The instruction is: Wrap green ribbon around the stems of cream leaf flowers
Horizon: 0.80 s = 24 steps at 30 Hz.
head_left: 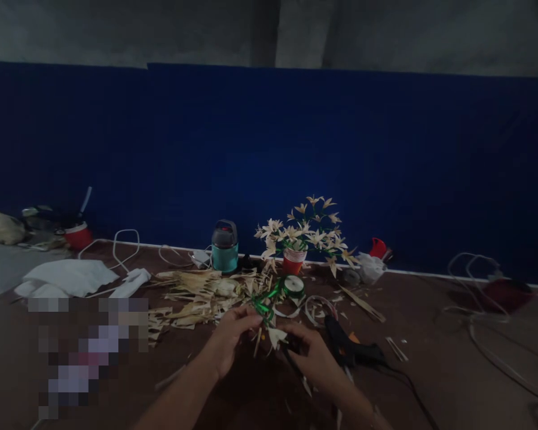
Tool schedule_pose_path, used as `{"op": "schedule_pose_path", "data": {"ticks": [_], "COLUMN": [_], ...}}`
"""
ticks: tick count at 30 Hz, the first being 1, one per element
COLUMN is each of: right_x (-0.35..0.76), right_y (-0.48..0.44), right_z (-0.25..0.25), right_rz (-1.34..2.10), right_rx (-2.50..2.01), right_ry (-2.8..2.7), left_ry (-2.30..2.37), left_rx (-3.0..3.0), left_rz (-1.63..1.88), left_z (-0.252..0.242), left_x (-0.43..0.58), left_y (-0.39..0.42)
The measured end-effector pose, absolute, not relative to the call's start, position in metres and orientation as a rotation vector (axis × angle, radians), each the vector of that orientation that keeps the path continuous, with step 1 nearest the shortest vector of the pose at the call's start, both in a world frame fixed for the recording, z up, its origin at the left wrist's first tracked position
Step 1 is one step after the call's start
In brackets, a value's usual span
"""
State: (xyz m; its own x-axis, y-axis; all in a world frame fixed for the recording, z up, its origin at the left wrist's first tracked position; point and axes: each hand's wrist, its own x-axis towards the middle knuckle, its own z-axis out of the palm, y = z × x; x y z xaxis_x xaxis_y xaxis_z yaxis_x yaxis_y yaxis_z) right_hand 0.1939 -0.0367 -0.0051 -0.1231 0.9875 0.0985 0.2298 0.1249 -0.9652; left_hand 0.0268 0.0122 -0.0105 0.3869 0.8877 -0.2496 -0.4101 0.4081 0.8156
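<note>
Between my two hands is a small pale flower (277,338) that looks made of dried husk. The fingertips of my left hand (230,339) pinch a shiny green ribbon (264,307) just above it. That ribbon leads back toward a spool (293,285) lying on its flat side. My right hand (312,353) has its fingers curled and closed at the flower's right edge. Something dark shows under these fingers, too dim to name. Beyond the hands stands a red cup (295,260) holding a bunch of similar pale flowers (302,233) on green stems.
Dried husk pieces (197,292) spread to the left. A black glue gun (352,345) with its cord lies right of my right hand. Farther back are a teal jar (225,254), a plastic bag (371,267) and white cloth (72,278). A blue panel (251,149) rises behind.
</note>
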Motion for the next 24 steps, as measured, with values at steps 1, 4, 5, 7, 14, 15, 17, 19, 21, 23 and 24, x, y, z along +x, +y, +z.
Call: {"op": "schedule_pose_path", "data": {"ticks": [1, 4, 5, 7, 14, 15, 17, 19, 21, 23, 24], "right_x": [0.195, 0.200, 0.203, 0.209, 0.214, 0.213, 0.214, 0.216, 0.219, 0.218, 0.217], "right_y": [-0.036, -0.035, -0.034, -0.034, -0.035, -0.036, -0.036, -0.036, -0.036, -0.037, -0.038], "right_z": [-0.006, -0.011, -0.013, -0.017, -0.022, -0.021, -0.018, -0.016, -0.015, -0.014, -0.014], "right_rz": [1.053, 1.120, 1.201, 1.403, 1.614, 1.619, 1.639, 1.675, 1.702, 1.697, 1.685], "right_rx": [-1.237, -1.244, -1.249, -1.243, -1.136, -1.139, -1.144, -1.133, -1.130, -1.142, -1.150], "right_ry": [-1.522, -1.473, -1.442, -1.359, -1.232, -1.225, -1.204, -1.207, -1.221, -1.231, -1.234], "left_ry": [0.768, 0.767, 0.766, 0.767, 0.741, 0.731, 0.713, 0.704, 0.717, 0.750, 0.770], "left_rx": [0.734, 0.732, 0.731, 0.730, 0.752, 0.761, 0.783, 0.805, 0.836, 0.887, 0.918], "left_rz": [0.933, 0.957, 0.969, 0.983, 0.937, 0.933, 0.922, 0.902, 0.882, 0.883, 0.899], "left_z": [-0.009, -0.006, -0.006, -0.007, -0.011, -0.011, -0.011, -0.010, -0.008, -0.006, -0.006], "left_x": [0.026, 0.023, 0.021, 0.019, 0.023, 0.024, 0.024, 0.023, 0.021, 0.021, 0.022], "left_y": [0.012, 0.014, 0.016, 0.018, 0.017, 0.016, 0.015, 0.015, 0.015, 0.015, 0.015]}}
